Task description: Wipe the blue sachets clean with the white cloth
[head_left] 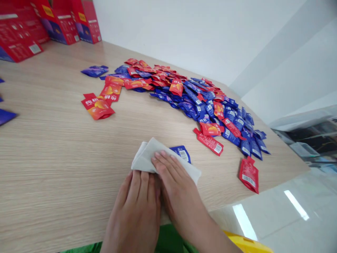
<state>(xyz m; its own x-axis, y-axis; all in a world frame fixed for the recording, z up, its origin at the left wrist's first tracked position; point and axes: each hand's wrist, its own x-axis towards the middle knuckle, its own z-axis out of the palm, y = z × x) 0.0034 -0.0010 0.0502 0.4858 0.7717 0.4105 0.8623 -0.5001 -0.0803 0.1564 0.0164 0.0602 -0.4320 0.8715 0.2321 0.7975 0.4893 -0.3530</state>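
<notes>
White cloth (144,156), folded, is lying near the front edge of the counter (65,168), right at the hands. Right hand (177,184) is resting on top, fingers straight and side by side; its thumb isn't showing, so can't tell if it's pinching. Left hand (139,207) is lying alongside, fingers narrow together, tips meeting the cloth's near edge; hidden there, can't tell if they're gripping. Blue packet (181,153) is poking out past the cloth's far edge, partly covered.

Wide wood grain is showing left of the hands, giving most sideways room; a smaller strip is running between cloth and pile. The pile of packets (189,102), red and blue, is arcing along the far side toward the right edge, limiting reach there. Lone red packet (249,175) is sitting near the right-hand edge, floor (281,214) showing beyond. Red boxes (86,26) are standing at the far left, well apart from the hands.
</notes>
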